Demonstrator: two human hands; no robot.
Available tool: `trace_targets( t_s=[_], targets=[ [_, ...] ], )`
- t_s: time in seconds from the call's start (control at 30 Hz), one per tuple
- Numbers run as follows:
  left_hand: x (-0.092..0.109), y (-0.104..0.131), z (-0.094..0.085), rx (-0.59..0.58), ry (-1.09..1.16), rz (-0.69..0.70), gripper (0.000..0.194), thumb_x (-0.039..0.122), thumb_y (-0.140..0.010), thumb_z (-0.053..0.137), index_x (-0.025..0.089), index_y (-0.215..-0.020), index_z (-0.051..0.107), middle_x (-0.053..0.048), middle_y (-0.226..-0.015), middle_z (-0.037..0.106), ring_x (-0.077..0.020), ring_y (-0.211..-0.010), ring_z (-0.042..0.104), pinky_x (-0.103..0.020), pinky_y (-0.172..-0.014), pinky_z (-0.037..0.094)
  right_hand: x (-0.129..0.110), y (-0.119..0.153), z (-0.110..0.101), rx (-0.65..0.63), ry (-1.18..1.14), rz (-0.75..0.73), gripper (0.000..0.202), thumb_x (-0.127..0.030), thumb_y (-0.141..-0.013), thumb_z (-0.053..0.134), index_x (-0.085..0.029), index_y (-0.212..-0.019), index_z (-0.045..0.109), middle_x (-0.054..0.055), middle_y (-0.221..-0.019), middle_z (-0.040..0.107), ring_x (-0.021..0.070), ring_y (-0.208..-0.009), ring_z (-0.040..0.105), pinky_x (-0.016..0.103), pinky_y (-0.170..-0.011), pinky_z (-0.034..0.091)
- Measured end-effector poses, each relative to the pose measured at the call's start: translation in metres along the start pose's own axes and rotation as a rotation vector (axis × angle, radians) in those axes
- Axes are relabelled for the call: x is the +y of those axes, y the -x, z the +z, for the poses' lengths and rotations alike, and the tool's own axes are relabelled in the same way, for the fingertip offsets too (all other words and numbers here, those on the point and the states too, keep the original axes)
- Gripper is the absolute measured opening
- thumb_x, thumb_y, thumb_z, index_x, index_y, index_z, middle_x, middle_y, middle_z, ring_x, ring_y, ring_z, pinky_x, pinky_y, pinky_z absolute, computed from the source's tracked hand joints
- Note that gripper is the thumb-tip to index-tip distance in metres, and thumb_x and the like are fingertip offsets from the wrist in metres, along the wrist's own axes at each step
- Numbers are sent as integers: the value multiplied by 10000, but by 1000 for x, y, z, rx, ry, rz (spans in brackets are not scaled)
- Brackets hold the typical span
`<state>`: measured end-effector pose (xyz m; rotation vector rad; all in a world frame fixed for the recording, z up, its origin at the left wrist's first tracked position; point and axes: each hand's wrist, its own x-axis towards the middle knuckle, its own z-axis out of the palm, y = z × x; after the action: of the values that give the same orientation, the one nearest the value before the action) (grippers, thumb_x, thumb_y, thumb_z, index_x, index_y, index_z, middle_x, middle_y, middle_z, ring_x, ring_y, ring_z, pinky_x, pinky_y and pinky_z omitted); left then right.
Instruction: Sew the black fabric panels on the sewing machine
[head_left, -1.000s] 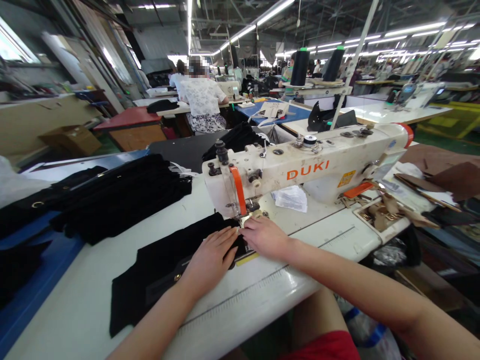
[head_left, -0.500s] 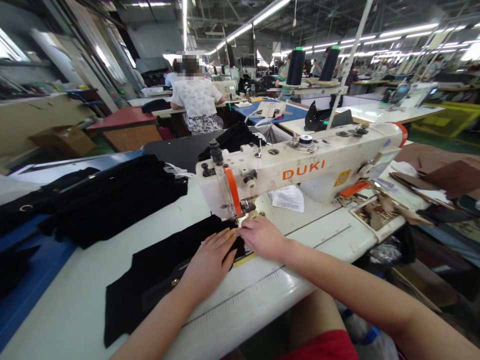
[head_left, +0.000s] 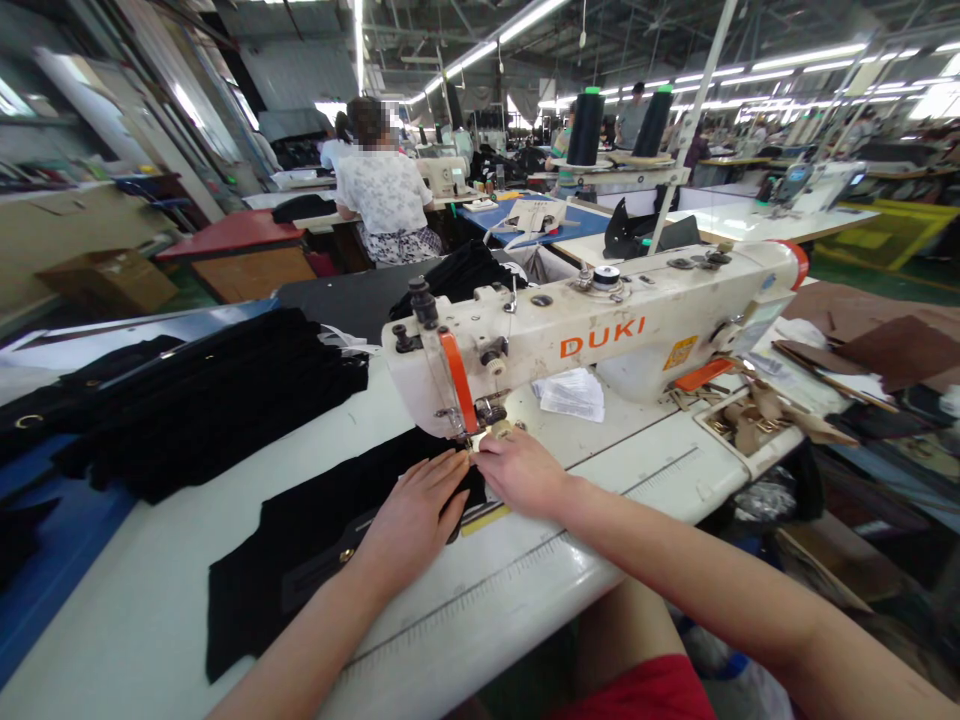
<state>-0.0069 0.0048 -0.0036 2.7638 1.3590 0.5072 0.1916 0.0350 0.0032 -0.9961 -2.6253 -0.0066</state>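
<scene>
A white sewing machine (head_left: 600,325) marked DUKI stands on the white table. Black fabric (head_left: 300,520) with a brass-coloured snap lies flat in front of its needle area. My left hand (head_left: 416,505) rests palm down on this fabric, fingers stretched toward the needle and thumb apart. Right beside the presser foot, my right hand (head_left: 517,468) has its fingers bent and pressed together at the fabric's edge; what lies between the fingertips is hidden. The fingertips of both hands nearly meet.
Stacked black pieces (head_left: 217,400) lie at the left. White labels (head_left: 570,393) sit under the machine arm. A tray (head_left: 750,425) with tan strips and metal parts is at the right. A person (head_left: 386,195) sits further back.
The whole view has shifted slightly. Both hands keep nearly the same place on the fabric by the needle. The person at the back has turned the head a little.
</scene>
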Motion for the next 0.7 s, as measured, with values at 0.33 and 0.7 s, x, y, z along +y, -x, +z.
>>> trace_targets(
  t_s=[0.33, 0.7],
  targets=[
    [-2, 1, -1, -8, 16, -6, 411, 291, -939, 439, 141, -1295, 580, -129, -1318, 615, -269, -1236, 558, -493, -1039, 459, 0, 3, 4, 8, 29, -25, 161, -150, -927, 523, -127, -879, 674, 86, -866, 634, 216, -870, 533, 344, -802, 419],
    [-6, -2, 0, -23, -54, 1, 420, 307, -952, 404, 155, -1310, 562, -129, -1339, 598, -255, -1254, 545, -485, -1038, 451, 1, 1, 4, 12, 40, -8, 167, -149, -926, 518, -130, -864, 671, 84, -858, 635, 215, -865, 535, 339, -789, 413]
  ],
)
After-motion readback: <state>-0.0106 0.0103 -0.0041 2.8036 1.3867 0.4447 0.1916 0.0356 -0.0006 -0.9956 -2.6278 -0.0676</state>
